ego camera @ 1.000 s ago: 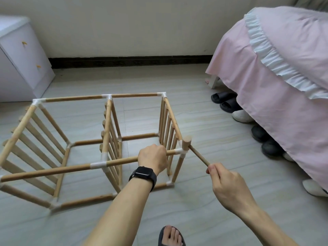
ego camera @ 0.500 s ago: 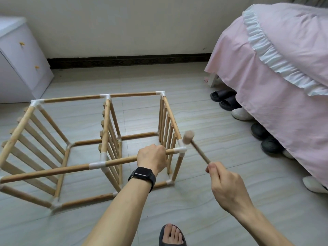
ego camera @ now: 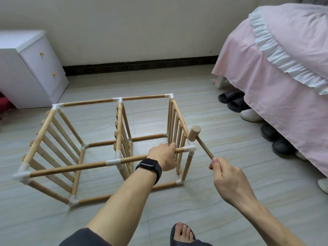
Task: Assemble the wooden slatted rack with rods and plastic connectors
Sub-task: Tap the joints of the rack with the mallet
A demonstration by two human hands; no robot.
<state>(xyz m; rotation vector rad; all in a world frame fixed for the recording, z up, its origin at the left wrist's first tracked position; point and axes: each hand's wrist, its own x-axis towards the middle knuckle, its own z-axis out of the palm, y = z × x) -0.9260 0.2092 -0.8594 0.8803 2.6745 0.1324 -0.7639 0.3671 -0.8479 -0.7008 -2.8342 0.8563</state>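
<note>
The rack [ego camera: 119, 128] stands on the tiled floor [ego camera: 213, 201], straight ahead of the person and a little to their left. The left hand [ego camera: 163, 156] reaches over the rack's near side and is curled round the front top rod [ego camera: 71, 168], gripping it just left of the rack's near right corner. A dark watch [ego camera: 149, 166] sits on that wrist. The right hand [ego camera: 224, 173] is off the rack's right side, near that same corner, closed round the end of a small wooden mallet [ego camera: 202, 145]. The handle slants up and towards the rack. The mallet's head hangs close above the white corner connector [ego camera: 190, 149] without resting on it. Whether it grazes the side rail beside it cannot be told.

The rack is an open box of pale round wooden rods, joined by white plastic connectors at every corner and at the middle of the long rods. Three slatted panels stand upright in it, one at the left end, one across the middle and one at the right end. All the visible rods sit in their connectors.

Right of the rack is a bed [ego camera: 275, 86] with a pink cover, with dark slippers [ego camera: 230, 100] and other shoes beneath its edge. Beyond the rack's left end stands a white cabinet [ego camera: 33, 68]. Nearer than the rack, a sandalled foot [ego camera: 182, 233] rests on the floor.
</note>
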